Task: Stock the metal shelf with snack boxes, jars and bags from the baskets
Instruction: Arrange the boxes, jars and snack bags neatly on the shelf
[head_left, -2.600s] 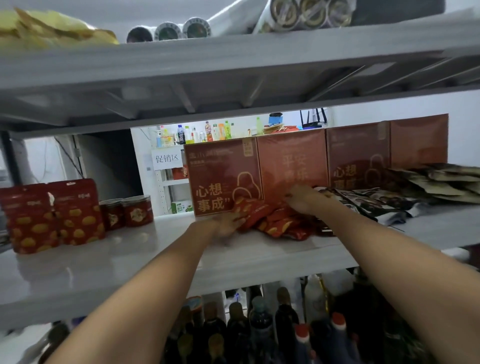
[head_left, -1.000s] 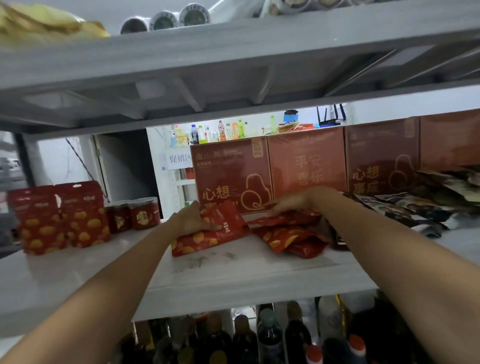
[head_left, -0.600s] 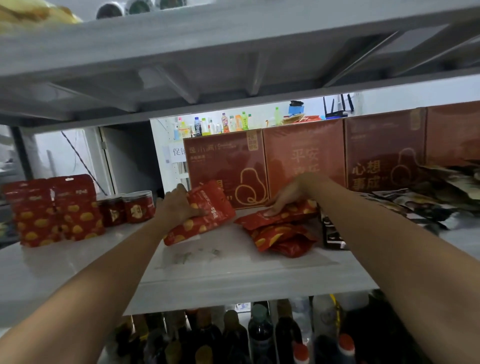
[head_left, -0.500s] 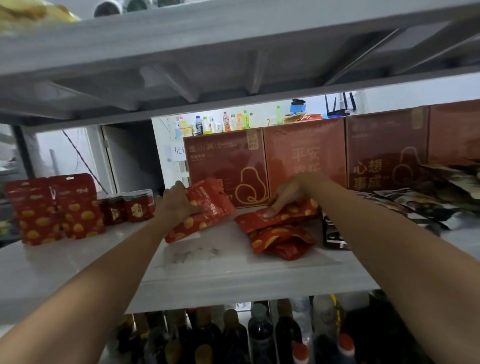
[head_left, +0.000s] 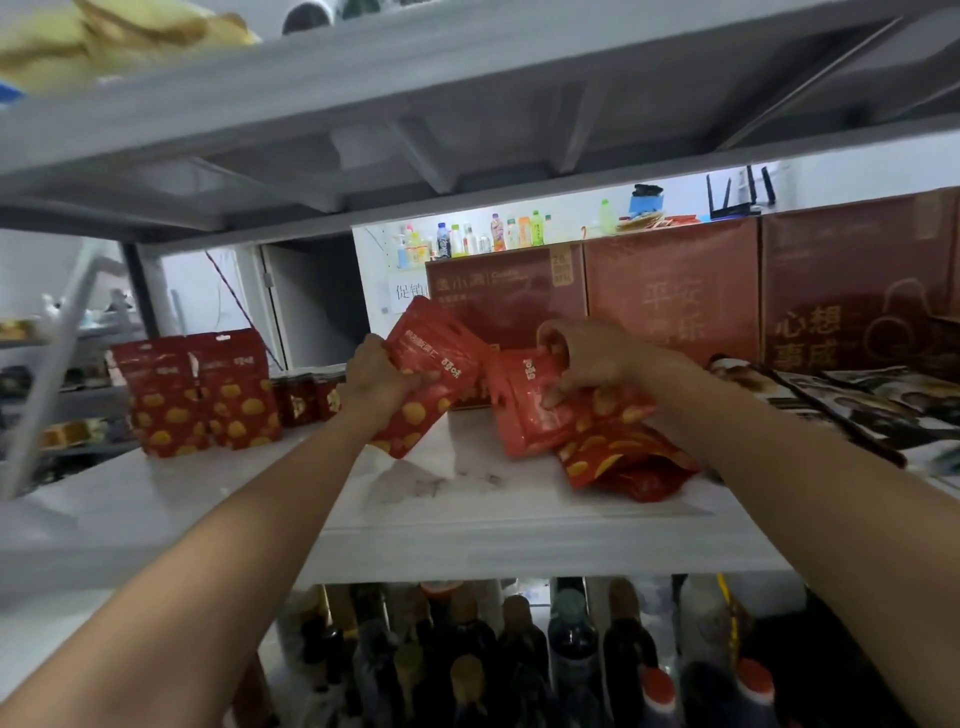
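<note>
Grey metal shelf (head_left: 467, 525) boards fill the view, one at chest height and another (head_left: 467, 78) overhead with yellow bags (head_left: 104, 36) lying on top of it. On the middle board, the left hand (head_left: 374, 379) grips a red snack bag (head_left: 431, 364) by its lower half, fingers curled round its edge. That bag is tilted, its top leaning toward the right, and I cannot tell whether its bottom corner touches the board. The right hand (head_left: 587, 358) holds a second red bag (head_left: 524, 410), fingers curled over its upper end and fingertips pressed on its front. This bag rests partly on a small pile of red bags (head_left: 623, 457) lying flat just in front of the wrist.

Behind both hands, a row of big dark red boxes (head_left: 675, 296) stands upright along the back. At the left end, two red bags (head_left: 197, 395) stand upright side by side, with small jars (head_left: 306, 397) just beside them. Dark flat packets (head_left: 857, 405) lie overlapped at the right end. Below the board, a crowd of dark bottles (head_left: 519, 649) shows. Far behind, colourful drink bottles (head_left: 493, 236) line a white unit.
</note>
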